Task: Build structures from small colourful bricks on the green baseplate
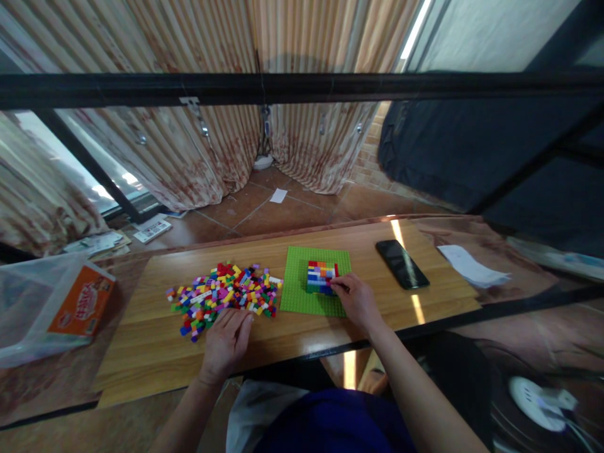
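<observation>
A green baseplate (292, 299) lies on the wooden board, with a small block of stacked toy bricks (321, 277) on it in rows of red, orange, white and blue. At the block's right side is my right hand (358, 302), thumb and fingertips pinched together on a small toy brick (333, 281) that is mostly covered. Left of the plate spreads a loose pile of many-coloured toy bricks (236, 289). My left hand (226, 343) rests at the pile's near edge, palm down, thumb apart from the fingers. Its fingertips touch or hover over the bricks; I cannot tell which.
A black phone (402, 264) lies on the board (146, 340) to the right, with white paper (474, 266) beyond it. A clear plastic bin (33, 308) with an orange label stands at the left. A dark rail (302, 88) crosses in front of the curtains (212, 145).
</observation>
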A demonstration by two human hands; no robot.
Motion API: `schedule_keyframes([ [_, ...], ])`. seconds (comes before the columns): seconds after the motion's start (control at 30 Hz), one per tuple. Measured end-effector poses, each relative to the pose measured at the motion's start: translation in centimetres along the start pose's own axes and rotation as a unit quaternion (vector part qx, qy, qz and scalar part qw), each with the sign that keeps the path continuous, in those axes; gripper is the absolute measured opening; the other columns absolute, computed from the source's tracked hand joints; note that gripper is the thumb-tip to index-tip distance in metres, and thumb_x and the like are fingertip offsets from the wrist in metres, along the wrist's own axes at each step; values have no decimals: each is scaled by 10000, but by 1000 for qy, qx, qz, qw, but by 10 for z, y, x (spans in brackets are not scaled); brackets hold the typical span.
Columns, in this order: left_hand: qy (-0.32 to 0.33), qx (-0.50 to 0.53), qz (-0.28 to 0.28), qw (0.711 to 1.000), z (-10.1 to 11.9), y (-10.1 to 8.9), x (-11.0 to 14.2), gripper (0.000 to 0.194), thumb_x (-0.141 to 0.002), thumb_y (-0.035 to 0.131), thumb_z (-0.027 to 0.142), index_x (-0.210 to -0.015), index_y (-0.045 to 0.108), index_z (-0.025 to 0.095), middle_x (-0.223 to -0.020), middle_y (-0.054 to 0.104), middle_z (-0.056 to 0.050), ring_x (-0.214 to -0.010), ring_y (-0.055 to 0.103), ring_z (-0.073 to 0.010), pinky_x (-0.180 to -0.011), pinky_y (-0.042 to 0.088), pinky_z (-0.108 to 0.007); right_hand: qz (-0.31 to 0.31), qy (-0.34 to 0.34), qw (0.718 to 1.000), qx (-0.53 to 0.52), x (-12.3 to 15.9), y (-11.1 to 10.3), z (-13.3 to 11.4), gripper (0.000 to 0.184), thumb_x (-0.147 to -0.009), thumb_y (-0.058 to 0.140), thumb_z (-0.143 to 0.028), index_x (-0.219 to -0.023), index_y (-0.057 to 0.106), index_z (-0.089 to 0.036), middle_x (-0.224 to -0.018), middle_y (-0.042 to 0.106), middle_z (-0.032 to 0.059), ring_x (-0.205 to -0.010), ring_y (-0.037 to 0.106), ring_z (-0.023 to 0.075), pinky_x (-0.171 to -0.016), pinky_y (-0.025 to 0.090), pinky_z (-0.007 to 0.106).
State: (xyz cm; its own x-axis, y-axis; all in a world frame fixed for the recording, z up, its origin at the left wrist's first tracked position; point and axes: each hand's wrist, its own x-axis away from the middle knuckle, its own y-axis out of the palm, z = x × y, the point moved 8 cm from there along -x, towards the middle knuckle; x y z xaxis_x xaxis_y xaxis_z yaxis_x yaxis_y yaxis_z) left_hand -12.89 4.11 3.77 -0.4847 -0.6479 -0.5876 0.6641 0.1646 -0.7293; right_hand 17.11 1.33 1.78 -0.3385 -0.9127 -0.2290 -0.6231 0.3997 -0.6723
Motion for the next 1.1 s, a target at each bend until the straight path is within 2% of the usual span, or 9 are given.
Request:
schedule_keyframes([
  [0.2, -1, -10, 2, 1000, -1, 0, 1, 134, -919, 510, 191, -896, 640, 164, -811, 699, -52, -782, 623, -171, -756, 499, -298, -30, 5, 999, 33, -3, 1, -4, 130, -852, 596, -201, -837, 726, -197, -885, 693, 59, -816, 639, 178, -776, 466, 299],
  [0.43, 6, -12, -7, 1000, 0, 1, 0, 158, -931, 491, 208, -917, 644, 166, -831, 708, -61, -791, 629, -180, -762, 502, -309, -42, -9, 996, 77, -5, 5, -6, 163, -876, 574, -217, -848, 734, -209, -882, 682, 59, -809, 626, 182, -770, 457, 304],
  [0.8, 1, -8, -2, 1000, -1, 2, 0, 148, -926, 503, 214, -906, 640, 162, -820, 701, -62, -785, 620, -181, -755, 506, -311, 21, -31, 999, 27, 7, 1, -6, 207, -898, 539, -290, -904, 730, -210, -874, 678, 64, -800, 629, 187, -753, 483, 315],
  [0.97, -11, -4, -1, 1000, -2, 1, 1, 144, -923, 507, 210, -894, 641, 168, -811, 699, -55, -775, 617, -177, -746, 503, -307, 87, 1, 996, -20, 29, -5, 0, 251, -906, 510, -310, -1017, 696, -183, -888, 676, 77, -771, 623, 187, -718, 497, 323],
  [1.1, -23, -1, -6, 1000, -2, 0, -1, 151, -924, 502, 209, -895, 645, 169, -813, 699, -55, -777, 618, -172, -747, 505, -304, 112, 13, 992, -57, 51, -3, -2, 244, -915, 482, -307, -987, 684, -191, -908, 685, 83, -816, 640, 195, -744, 510, 335],
])
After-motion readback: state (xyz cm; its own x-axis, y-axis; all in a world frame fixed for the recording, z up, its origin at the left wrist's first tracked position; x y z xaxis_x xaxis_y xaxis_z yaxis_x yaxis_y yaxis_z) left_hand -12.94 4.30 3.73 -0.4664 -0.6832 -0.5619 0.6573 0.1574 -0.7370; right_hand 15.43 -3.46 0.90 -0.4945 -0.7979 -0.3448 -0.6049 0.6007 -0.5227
